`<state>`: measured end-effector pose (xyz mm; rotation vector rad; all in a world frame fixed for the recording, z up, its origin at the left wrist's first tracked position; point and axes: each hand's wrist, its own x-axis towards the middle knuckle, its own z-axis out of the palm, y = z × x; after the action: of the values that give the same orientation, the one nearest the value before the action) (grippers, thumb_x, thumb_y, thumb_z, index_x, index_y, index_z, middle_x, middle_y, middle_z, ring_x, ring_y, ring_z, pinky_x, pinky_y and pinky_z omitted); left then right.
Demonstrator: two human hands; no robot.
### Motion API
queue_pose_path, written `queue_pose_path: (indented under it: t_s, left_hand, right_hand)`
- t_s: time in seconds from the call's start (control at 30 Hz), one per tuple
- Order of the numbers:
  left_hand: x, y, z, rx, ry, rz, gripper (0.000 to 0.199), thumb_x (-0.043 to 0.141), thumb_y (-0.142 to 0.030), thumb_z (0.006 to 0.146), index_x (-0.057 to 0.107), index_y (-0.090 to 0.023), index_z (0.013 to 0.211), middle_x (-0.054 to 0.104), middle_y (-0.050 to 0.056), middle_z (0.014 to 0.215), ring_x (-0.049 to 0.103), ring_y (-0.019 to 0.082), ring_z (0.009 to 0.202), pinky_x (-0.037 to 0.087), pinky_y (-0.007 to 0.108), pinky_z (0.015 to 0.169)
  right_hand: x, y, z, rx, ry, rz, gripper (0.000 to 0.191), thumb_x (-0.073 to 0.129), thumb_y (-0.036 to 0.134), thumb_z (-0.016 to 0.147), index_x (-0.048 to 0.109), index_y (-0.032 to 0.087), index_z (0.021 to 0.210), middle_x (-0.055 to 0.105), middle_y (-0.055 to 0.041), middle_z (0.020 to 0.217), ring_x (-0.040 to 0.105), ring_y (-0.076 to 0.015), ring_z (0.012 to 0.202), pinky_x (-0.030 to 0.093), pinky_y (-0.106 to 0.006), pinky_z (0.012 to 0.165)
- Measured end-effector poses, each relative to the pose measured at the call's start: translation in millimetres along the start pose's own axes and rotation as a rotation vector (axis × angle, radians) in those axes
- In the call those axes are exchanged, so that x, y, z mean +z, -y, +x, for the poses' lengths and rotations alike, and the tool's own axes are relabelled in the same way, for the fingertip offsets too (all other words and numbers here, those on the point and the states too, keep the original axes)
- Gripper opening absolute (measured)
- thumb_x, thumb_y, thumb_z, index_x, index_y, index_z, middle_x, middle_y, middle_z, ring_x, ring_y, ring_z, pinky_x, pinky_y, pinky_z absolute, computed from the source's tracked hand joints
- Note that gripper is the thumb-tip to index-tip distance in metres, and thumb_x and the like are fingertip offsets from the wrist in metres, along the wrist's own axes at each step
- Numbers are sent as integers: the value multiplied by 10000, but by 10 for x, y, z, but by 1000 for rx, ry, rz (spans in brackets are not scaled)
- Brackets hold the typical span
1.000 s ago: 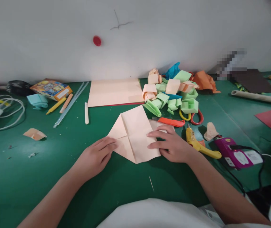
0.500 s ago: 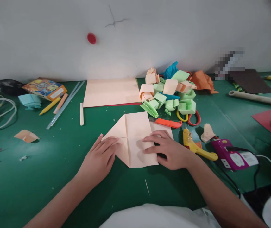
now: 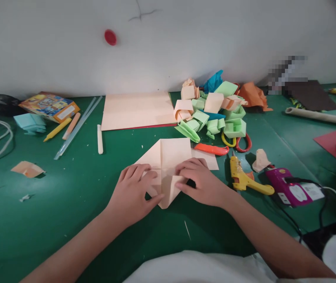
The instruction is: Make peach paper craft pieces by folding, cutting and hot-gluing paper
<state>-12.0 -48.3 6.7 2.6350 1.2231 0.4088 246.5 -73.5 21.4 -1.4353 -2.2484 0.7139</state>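
Note:
A peach sheet of paper (image 3: 174,152) lies in front of me, its far-left and near-left corners folded in to a vertical crease. My left hand (image 3: 133,192) rests on its left side, fingers spread, thumb near the bottom of the crease. At the near-right corner, my right hand (image 3: 201,181) pinches the paper between thumb and fingers, with that corner lifted and turned inward. Another pale paper piece (image 3: 208,158) pokes out behind the right hand. An orange cutter (image 3: 212,149) sits just beyond it.
Folded green and peach paper pieces (image 3: 212,106) are heaped at the back. Scissors (image 3: 243,142), a yellow glue gun (image 3: 246,179) and a purple box (image 3: 291,186) with cables lie right. Peach sheets (image 3: 137,110) lie by the wall. Left are clear glue sticks (image 3: 75,131), crayons (image 3: 57,129) and a crayon box (image 3: 50,106).
My right hand has taken the near-right corner of the paper and bent it up and inward. My left hand has shifted right, its thumb now reaching toward the crease. The view has shifted slightly.

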Motion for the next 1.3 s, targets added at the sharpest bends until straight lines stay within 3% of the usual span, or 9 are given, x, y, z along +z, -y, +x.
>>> queue_pose_path:
  t_s: [0.13, 0.37, 0.57, 0.73, 1.17, 1.3]
  left_hand:
    - [48, -14, -55, 8, -13, -30, 390, 686, -391, 885, 610, -218, 1226, 610, 131, 1333, 533, 377, 1277, 464, 594, 1063]
    - [45, 7, -109, 24, -3, -66, 303, 529, -320, 976, 594, -218, 1253, 595, 125, 1366, 523, 349, 1297, 440, 598, 1103]
    - [92, -42, -112, 33, -19, -2, 454, 630, -455, 932, 563, -173, 1281, 578, 160, 1367, 506, 375, 1316, 407, 608, 1147]
    - [172, -103, -171, 52, -18, 69, 623, 558, -603, 947, 527, -138, 1360, 543, 207, 1451, 448, 420, 1413, 319, 648, 1206]
    - [186, -139, -183, 85, -23, 126, 569, 487, -530, 1001, 519, -99, 1370, 548, 234, 1445, 451, 416, 1411, 319, 659, 1191]
    - [155, -150, -159, 123, -50, 100, 480, 560, -451, 977, 559, -112, 1317, 575, 214, 1386, 491, 403, 1340, 409, 621, 1126]
  right_hand:
    - [173, 107, 127, 114, -91, -92, 82, 609, 303, 968, 639, 227, 969, 684, -78, 1160, 518, -303, 1099, 385, -520, 960]
    - [381, 83, 161, 98, -193, -187, 222, 574, 323, 976, 625, 247, 1178, 610, -110, 1294, 487, -332, 1178, 362, -539, 982]
    - [411, 103, 165, 94, -223, -235, 221, 551, 294, 982, 611, 244, 1189, 619, -113, 1277, 504, -326, 1155, 352, -526, 971]
    - [422, 114, 176, 109, -230, -250, 211, 562, 259, 967, 607, 256, 1173, 619, -105, 1274, 503, -327, 1153, 353, -519, 973]
    - [433, 108, 184, 129, -220, -288, 220, 568, 270, 958, 620, 247, 1170, 606, -97, 1278, 490, -314, 1143, 341, -492, 977]
    - [419, 113, 189, 136, -208, -261, 241, 568, 286, 950, 619, 242, 1181, 612, -91, 1269, 490, -311, 1124, 341, -496, 966]
